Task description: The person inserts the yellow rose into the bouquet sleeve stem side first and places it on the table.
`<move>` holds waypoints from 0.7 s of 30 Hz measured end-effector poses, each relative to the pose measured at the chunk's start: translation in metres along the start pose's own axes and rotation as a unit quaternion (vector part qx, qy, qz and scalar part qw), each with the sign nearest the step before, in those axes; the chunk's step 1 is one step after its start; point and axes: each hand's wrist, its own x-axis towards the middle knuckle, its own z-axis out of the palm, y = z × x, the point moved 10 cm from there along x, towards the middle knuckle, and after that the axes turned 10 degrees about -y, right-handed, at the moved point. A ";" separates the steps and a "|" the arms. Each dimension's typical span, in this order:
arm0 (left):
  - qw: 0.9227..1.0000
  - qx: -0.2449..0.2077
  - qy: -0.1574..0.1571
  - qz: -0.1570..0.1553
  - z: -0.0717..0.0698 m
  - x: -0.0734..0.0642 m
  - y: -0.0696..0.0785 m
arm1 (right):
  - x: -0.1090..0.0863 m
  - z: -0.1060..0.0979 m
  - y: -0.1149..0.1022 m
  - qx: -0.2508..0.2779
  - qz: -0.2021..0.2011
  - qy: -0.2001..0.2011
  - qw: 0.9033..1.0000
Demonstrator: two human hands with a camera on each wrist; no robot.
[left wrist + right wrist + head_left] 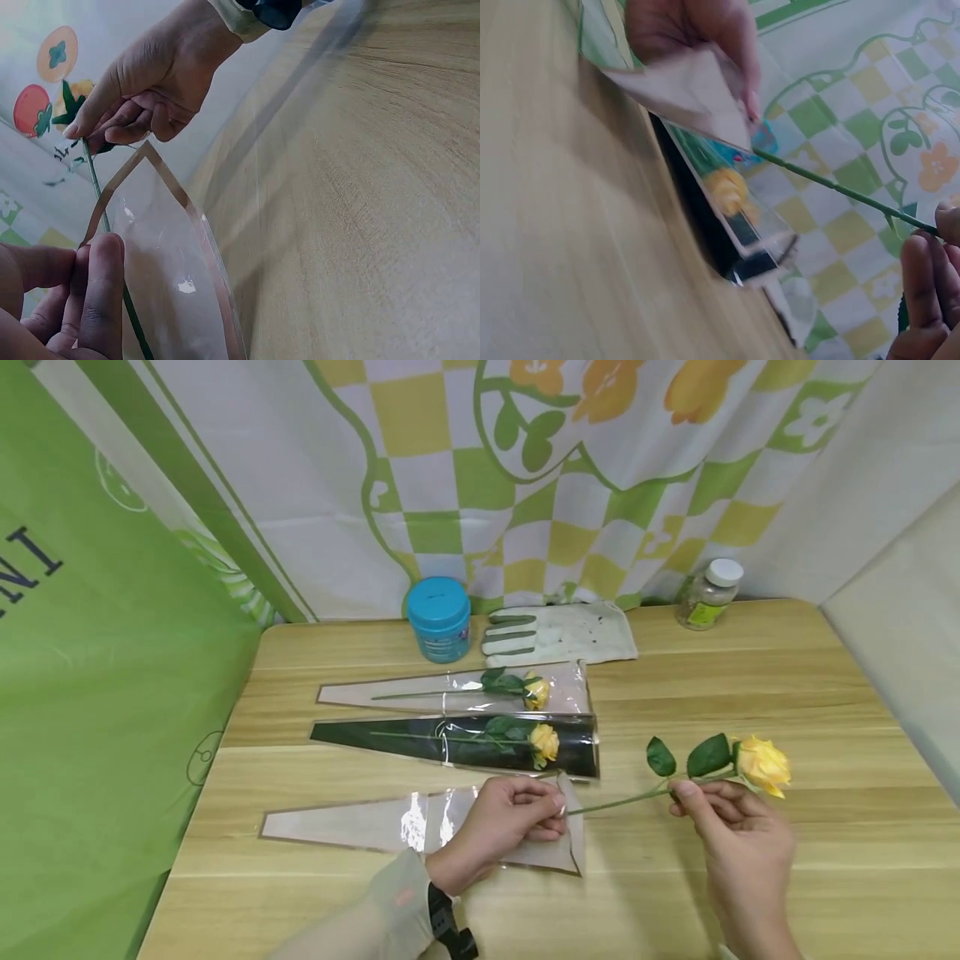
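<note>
My right hand [742,835] pinches the green stem [832,184] of an artificial yellow rose [763,766] below its leaves, with the bloom pointing right. My left hand [517,814] pinches the open wide end of a pale, brown-edged flower sleeve [345,827] lying across the table. In the left wrist view the mouth of the clear-fronted sleeve [169,247] stands raised, and the lower stem [135,322] runs down into it past my left fingers. Farther back lie a black sleeve [581,752] and another pale sleeve [566,681], each holding a yellow rose.
Along the table's back edge stand a blue lidded tub [440,622] and a white-capped jar [708,595]. Between them lies a white glove [577,633] with green-grey fingers. A patterned curtain [487,485] hangs behind the wooden table [840,877].
</note>
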 end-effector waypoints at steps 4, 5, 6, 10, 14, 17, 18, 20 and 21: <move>1.000 -0.007 -0.008 0.002 0.006 0.002 0.001 | -0.004 0.009 0.008 0.007 0.004 0.004 1.000; 1.000 -0.009 -0.011 0.001 0.008 0.002 0.001 | -0.005 0.011 0.010 0.008 0.007 0.005 1.000; 1.000 -0.011 -0.014 0.002 0.010 0.003 0.001 | -0.006 0.012 0.011 0.010 0.009 0.007 1.000; 1.000 -0.008 -0.017 0.003 0.013 0.002 0.003 | -0.006 0.013 0.013 0.012 -0.007 0.019 1.000; 1.000 -0.001 -0.018 0.007 0.015 0.002 0.005 | -0.009 0.018 0.015 0.009 -0.025 0.018 0.999; 1.000 -0.001 -0.022 0.011 0.018 0.004 0.006 | -0.013 0.026 0.022 0.010 -0.015 0.006 1.000; 1.000 -0.003 -0.023 0.012 0.018 0.004 0.007 | -0.014 0.029 0.025 0.015 -0.010 0.003 1.000; 1.000 -0.006 -0.022 0.013 0.019 0.005 0.007 | -0.017 0.032 0.030 0.029 -0.004 -0.003 1.000; 1.000 -0.007 -0.021 0.013 0.019 0.005 0.008 | -0.018 0.033 0.031 0.043 -0.005 -0.010 0.999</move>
